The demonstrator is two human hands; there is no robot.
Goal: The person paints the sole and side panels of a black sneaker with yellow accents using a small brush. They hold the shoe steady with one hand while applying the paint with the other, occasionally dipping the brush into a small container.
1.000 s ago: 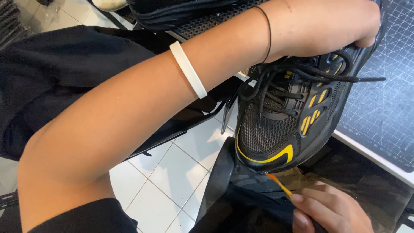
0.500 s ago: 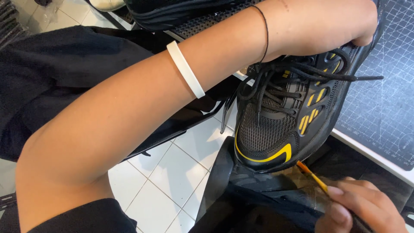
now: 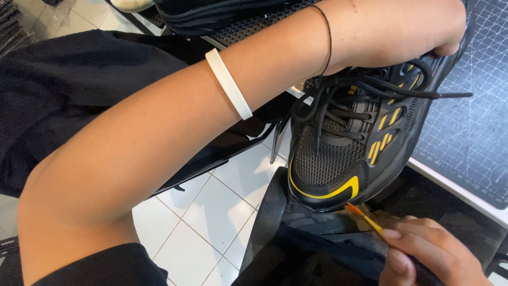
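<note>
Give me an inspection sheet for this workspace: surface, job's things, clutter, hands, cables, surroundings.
Surface: dark gridded cutting mat on a white-edged table.
Job's things: black mesh sneaker with yellow accents, toe pointing toward the camera, laces loose; thin orange-tipped brush with its tip at the toe's sole edge.
Clutter: another dark shoe sole at the top edge.
Hands: left hand reaches across and steadies the sneaker near its collar, white band and thin black cord on that arm; right hand has a pinch grip on the brush.
Cables: nothing seen.
Surroundings: white tiled floor, black clothing on the lap.

Shoe workshop, cutting mat (image 3: pixel 471 127), white tiled floor (image 3: pixel 211 212)
</note>
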